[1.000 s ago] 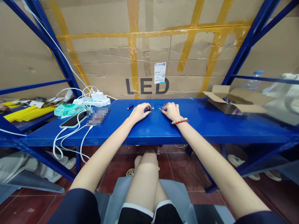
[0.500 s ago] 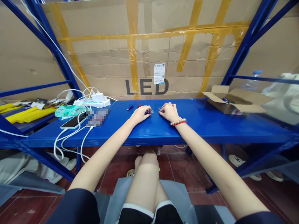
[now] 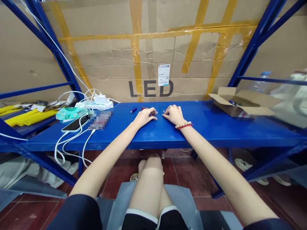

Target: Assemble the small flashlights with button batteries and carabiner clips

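My left hand [image 3: 145, 117] rests on the blue tabletop with curled fingers. A small clear round piece [image 3: 156, 112] shows at its fingertips, too small to name. Its thumb lies slightly below the index finger. Facing it, my right hand [image 3: 174, 114] has bent fingers pinched around a small shiny metallic piece [image 3: 164, 111], mostly hidden. Just behind my left hand lies a small red item [image 3: 144, 108], partly covered. To its left is a short dark purple cylinder [image 3: 133, 110].
An open cardboard box [image 3: 236, 110] with small items stands at right. On the left are a phone [image 3: 75, 124], white cables, a power strip [image 3: 99, 103] and a green packet [image 3: 71, 113]. A large taped carton [image 3: 115, 70] closes off the back of the blue table [image 3: 203, 132].
The left thumb has moved slightly down and away from the index finger. Otherwise both hands stay nearly in place.
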The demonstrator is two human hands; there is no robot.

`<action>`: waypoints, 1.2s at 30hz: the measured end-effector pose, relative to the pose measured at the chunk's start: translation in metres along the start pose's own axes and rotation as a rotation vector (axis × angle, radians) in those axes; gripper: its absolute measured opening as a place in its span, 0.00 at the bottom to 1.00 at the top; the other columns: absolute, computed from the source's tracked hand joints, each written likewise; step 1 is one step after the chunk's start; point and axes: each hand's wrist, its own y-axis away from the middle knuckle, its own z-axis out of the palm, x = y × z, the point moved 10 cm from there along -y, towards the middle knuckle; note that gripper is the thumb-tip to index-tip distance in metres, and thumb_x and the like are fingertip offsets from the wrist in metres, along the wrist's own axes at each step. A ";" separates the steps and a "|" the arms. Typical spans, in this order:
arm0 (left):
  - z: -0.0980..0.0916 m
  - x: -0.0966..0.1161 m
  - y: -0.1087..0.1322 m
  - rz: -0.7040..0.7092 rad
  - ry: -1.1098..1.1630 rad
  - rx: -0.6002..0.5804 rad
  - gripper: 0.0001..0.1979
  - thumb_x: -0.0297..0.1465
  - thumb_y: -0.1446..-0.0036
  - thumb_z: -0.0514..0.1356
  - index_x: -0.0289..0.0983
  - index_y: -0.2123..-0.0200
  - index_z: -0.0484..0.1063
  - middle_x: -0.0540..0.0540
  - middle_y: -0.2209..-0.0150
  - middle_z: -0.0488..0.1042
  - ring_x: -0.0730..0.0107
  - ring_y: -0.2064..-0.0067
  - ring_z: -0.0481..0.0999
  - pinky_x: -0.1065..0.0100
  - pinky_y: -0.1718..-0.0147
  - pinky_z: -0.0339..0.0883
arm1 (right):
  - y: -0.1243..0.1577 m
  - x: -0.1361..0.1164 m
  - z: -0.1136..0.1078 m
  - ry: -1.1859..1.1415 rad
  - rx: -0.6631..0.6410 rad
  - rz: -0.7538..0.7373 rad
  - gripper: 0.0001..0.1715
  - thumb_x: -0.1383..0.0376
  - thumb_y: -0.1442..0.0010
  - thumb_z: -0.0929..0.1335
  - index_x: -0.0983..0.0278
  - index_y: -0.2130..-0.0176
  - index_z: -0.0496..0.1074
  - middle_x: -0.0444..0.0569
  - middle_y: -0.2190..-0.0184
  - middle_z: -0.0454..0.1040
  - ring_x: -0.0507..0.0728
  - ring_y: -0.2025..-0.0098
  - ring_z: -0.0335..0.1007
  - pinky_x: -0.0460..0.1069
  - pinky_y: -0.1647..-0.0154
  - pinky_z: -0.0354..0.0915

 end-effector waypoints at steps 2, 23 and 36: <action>0.000 0.001 0.000 0.005 -0.009 0.000 0.10 0.34 0.50 0.64 0.39 0.66 0.68 0.51 0.67 0.74 0.70 0.66 0.73 0.71 0.67 0.65 | 0.001 0.000 -0.001 0.011 -0.013 0.013 0.10 0.62 0.44 0.68 0.63 0.73 0.76 0.50 0.61 0.75 0.61 0.55 0.62 0.55 0.56 0.50; 0.007 0.002 0.001 0.074 -0.106 -0.024 0.10 0.24 0.47 0.52 0.38 0.63 0.70 0.47 0.61 0.75 0.66 0.60 0.73 0.65 0.59 0.68 | 0.002 -0.006 0.001 0.022 -0.088 0.003 0.11 0.60 0.44 0.67 0.61 0.66 0.78 0.51 0.59 0.77 0.59 0.56 0.69 0.53 0.55 0.59; 0.008 0.001 0.000 0.076 -0.115 -0.031 0.10 0.25 0.48 0.52 0.38 0.64 0.70 0.47 0.60 0.75 0.66 0.58 0.73 0.66 0.60 0.68 | 0.005 0.000 0.001 -0.120 -0.096 0.083 0.09 0.59 0.45 0.69 0.59 0.65 0.77 0.45 0.62 0.78 0.57 0.57 0.72 0.48 0.63 0.63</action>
